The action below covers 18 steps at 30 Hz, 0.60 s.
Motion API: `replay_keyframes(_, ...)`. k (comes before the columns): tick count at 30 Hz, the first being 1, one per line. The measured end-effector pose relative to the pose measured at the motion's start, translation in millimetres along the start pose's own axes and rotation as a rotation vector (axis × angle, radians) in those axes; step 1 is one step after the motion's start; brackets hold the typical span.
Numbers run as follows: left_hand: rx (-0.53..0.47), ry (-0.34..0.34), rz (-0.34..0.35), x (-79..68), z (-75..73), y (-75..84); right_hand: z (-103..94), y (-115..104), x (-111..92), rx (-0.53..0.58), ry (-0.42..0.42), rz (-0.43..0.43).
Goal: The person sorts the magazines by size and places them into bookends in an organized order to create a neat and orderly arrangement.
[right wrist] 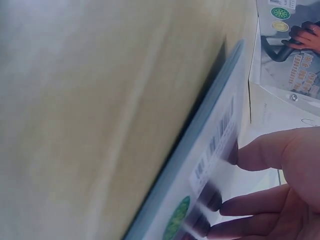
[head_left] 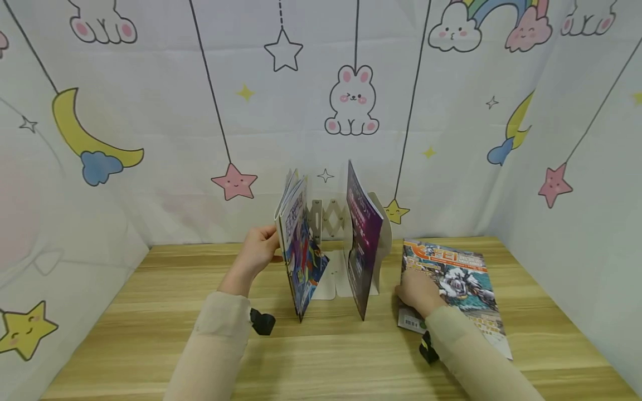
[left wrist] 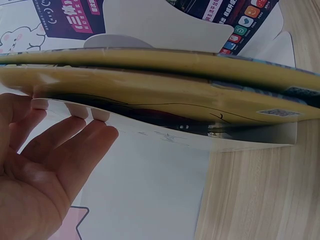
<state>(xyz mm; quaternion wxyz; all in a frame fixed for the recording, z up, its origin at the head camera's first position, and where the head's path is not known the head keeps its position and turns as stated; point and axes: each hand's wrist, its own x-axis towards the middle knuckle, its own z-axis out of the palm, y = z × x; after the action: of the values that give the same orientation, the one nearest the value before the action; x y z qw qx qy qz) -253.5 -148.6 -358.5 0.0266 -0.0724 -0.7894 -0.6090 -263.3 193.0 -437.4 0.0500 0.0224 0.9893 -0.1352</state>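
Note:
My left hand [head_left: 258, 250] rests its fingers against the outer side of several upright magazines [head_left: 301, 239]. In the left wrist view, its fingertips press a pale outer cover [left wrist: 165, 127], with yellow covers [left wrist: 165, 87] fanned beyond. A beige expandable metal bookend [head_left: 333, 217] stands between those magazines and a purple upright magazine [head_left: 363, 239], its right plate behind the latter. My right hand [head_left: 420, 289] is at the left edge of a magazine [head_left: 461, 284] lying face up on the table. In the right wrist view, thumb and fingers touch its glossy cover by the barcode [right wrist: 215, 145].
The wooden table [head_left: 321, 356] extends in front of the bookend. A white cloth [head_left: 175, 139] with cartoon prints hangs behind and along the sides. The upright magazines lean outside and forward of the bookend base [head_left: 326, 284].

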Motion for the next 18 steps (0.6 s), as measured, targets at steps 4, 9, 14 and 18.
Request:
replay_keyframes(4,-0.003,0.001,0.000,0.0,0.0,0.0,-3.2,0,3,0.005,-0.015,-0.003)
replay_keyframes(9,-0.009,0.006,0.004,-0.6,-0.3,0.2,-9.4,0,5,0.005,-0.014,-0.042)
replay_keyframes(14,-0.003,0.008,0.014,-0.3,0.3,-0.8,-12.4,0,8,0.014,-0.042,-0.044)
replay_keyframes(18,0.003,0.007,0.013,-0.6,0.6,-0.4,-12.1,2,13,-0.010,-0.029,-0.057)
